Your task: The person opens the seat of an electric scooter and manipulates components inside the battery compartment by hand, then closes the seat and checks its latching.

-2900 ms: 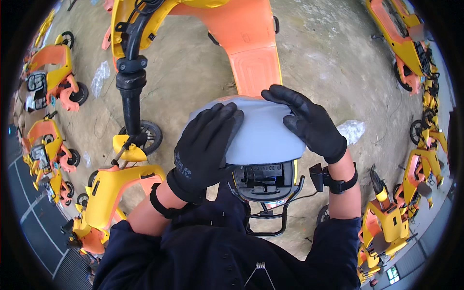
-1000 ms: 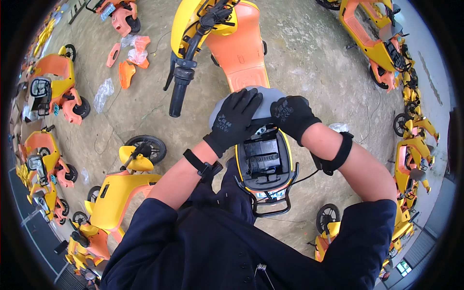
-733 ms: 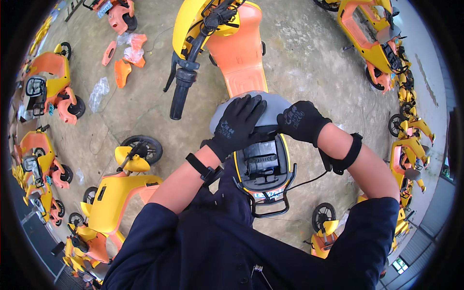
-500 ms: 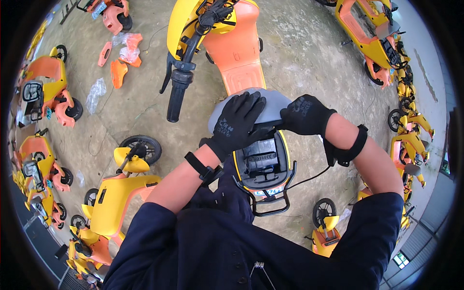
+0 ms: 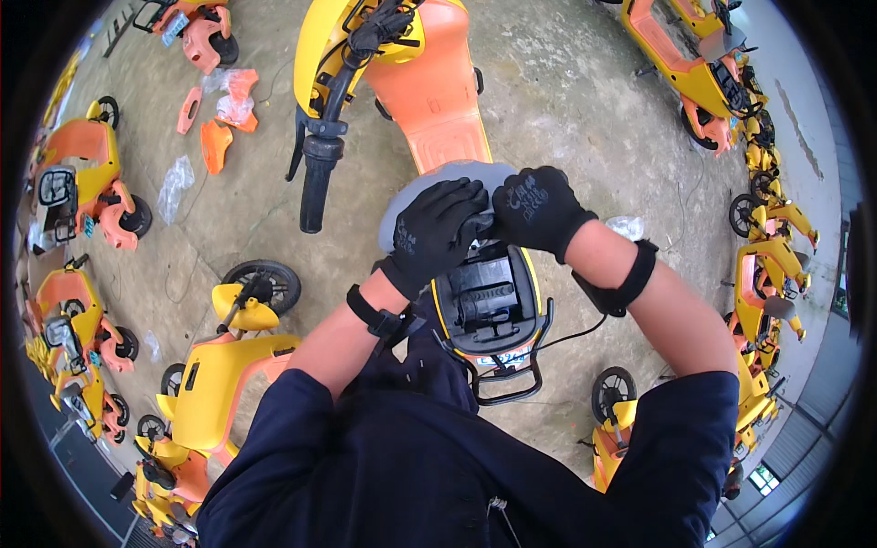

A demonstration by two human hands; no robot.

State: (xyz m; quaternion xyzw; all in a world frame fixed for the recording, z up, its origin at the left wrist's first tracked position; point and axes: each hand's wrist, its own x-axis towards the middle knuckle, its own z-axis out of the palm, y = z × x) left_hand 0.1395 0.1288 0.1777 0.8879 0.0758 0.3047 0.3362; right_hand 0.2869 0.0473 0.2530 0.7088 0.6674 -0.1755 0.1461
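My left hand point(image 5: 431, 231), in a black glove, has its fingers bent together over the near part of a rounded grey seat point(image 5: 403, 196). Close beside it, my right hand point(image 5: 539, 210), also gloved, is curled at the seat's near edge, fingertips hidden. Below both hands lies an open black compartment point(image 5: 486, 288) with a moulded insert, in the yellow-rimmed rear of a scooter, with a black tubular rack point(image 5: 512, 395) at its end. The scooter's orange footboard point(image 5: 437, 137) runs away beyond the seat, and a black handlebar grip point(image 5: 315, 192) stands to the upper left.
Yellow and orange scooters point(image 5: 206, 393) stand close at lower left and in rows along both sides point(image 5: 767, 301). Loose orange panels point(image 5: 216, 146) and clear plastic wrapping point(image 5: 175, 187) lie on the concrete floor point(image 5: 237, 237) at upper left. Another scooter's front wheel point(image 5: 610, 393) is at lower right.
My right hand has shifted left toward my left hand, whose fingers are now more bent. The grey seat sits further left in view. Earlier both hands lay spread wider on the seat.
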